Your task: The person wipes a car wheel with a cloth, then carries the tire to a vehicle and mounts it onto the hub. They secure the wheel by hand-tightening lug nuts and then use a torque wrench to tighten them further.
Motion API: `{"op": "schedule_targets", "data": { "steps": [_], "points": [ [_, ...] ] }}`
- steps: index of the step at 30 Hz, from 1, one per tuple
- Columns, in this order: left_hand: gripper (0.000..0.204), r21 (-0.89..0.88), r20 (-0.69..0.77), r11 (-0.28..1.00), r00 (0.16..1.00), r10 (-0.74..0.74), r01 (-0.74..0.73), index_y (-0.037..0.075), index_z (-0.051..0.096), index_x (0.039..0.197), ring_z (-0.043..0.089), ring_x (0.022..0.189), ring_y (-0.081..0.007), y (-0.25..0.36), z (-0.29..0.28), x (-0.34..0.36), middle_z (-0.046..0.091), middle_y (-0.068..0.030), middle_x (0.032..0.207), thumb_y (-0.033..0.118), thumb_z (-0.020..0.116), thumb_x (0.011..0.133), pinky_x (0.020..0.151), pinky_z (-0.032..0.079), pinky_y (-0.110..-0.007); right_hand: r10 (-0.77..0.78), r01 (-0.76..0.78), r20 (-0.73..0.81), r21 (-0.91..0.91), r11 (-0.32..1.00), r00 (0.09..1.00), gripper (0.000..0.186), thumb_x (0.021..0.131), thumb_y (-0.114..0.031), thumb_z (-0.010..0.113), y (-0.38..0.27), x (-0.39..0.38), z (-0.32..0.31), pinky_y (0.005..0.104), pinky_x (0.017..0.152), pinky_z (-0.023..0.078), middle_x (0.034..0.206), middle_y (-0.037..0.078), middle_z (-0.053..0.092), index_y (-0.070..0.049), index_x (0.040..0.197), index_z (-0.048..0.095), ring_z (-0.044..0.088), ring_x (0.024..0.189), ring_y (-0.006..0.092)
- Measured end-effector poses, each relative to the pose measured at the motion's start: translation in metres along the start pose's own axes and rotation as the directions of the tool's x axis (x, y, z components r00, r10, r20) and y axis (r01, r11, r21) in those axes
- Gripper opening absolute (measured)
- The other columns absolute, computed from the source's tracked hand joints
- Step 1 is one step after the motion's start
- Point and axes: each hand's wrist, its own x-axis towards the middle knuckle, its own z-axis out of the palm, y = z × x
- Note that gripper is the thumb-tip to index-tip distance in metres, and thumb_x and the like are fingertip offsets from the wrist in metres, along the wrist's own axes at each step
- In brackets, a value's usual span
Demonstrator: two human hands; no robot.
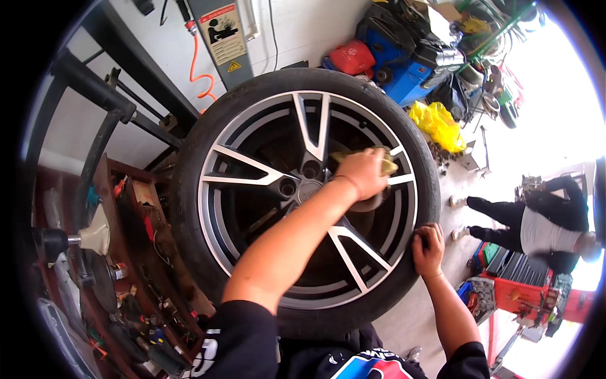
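A car wheel lies face up in front of me, with a black tyre [189, 208] around a silver and black alloy rim [363, 283] of split spokes. My left hand [360, 174] reaches across the rim to its right side, closed on a yellowish cloth [388, 165] pressed at a spoke. Part of the cloth and that spoke are hidden under the hand. At the tyre's right edge is my right hand [429, 249], its fingers curled against the rubber.
Dark machine arms [95, 95] stand left of the wheel, above a wooden tool shelf [142, 265] full of tools. Behind are a grey post [221, 38], a blue machine [410, 79] and a yellow bag [437, 125]. At right, a person [543, 221] stands near a red tool cart [514, 294].
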Motion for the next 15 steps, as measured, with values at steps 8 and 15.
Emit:
{"op": "schedule_targets", "data": {
  "steps": [8,15],
  "points": [
    [0.071,0.215,-0.022,0.976,1.0,-0.016,0.02,0.0,0.048,0.145,0.051,0.135,-0.0366,0.011,-0.032,-0.119,0.054,-0.0218,0.144,0.012,0.073,0.08,0.113,0.043,-0.041,-0.059,0.066,-0.07,0.115,0.991,0.996,0.013,0.077,0.002,0.067,0.011,0.0,-0.007,0.0403,0.075,0.05,0.09,0.012,0.064,-0.002,0.089,0.063,0.061,0.084,0.0332],
    [0.052,0.28,-0.281,0.949,0.934,0.222,-0.142,0.004,0.058,0.134,0.051,0.134,-0.0365,0.01,0.016,-0.068,0.059,-0.0191,0.139,0.011,0.067,0.084,0.115,0.037,-0.046,-0.075,0.097,-0.122,0.187,0.978,0.99,0.013,0.076,0.001,0.067,0.023,-0.007,-0.006,0.0403,0.074,0.051,0.088,0.012,0.065,-0.003,0.087,0.063,0.061,0.083,0.0327]
  ]
}}
